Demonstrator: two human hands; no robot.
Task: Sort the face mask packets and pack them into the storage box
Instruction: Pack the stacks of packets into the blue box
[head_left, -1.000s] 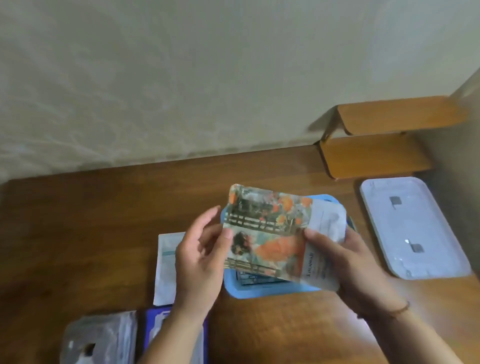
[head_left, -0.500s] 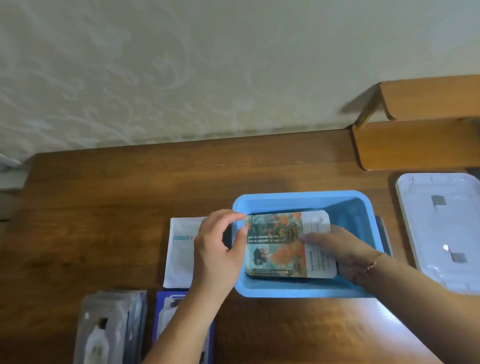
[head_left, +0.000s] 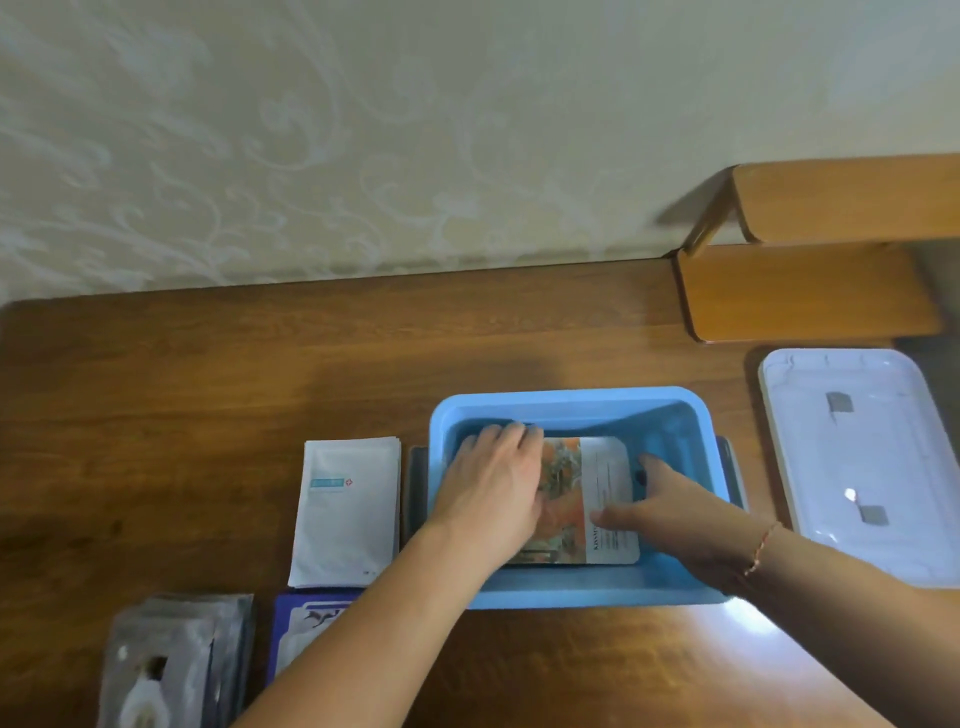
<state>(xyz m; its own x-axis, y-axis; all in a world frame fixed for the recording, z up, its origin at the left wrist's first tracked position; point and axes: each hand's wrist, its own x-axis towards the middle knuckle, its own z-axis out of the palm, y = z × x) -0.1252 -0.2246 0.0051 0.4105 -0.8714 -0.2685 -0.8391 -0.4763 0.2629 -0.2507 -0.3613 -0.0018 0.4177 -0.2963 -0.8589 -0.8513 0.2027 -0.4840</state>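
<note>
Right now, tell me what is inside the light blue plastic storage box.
A flower-printed mask packet lies flat inside the box, pressed by the left hand and right hand. Anything beneath is covered.

Under my right hand (head_left: 670, 519), just past my thumb, the floral mask packet (head_left: 597, 499) in the blue box carries a sideways brand word of which I can make out only "KISSM"; the fine lines of print beside it are too small to read. To the left of my left hand (head_left: 493, 488), the white packet (head_left: 345, 514) has a small teal label with a red plus-like sign at its end, its lettering too blurred to read.
</note>
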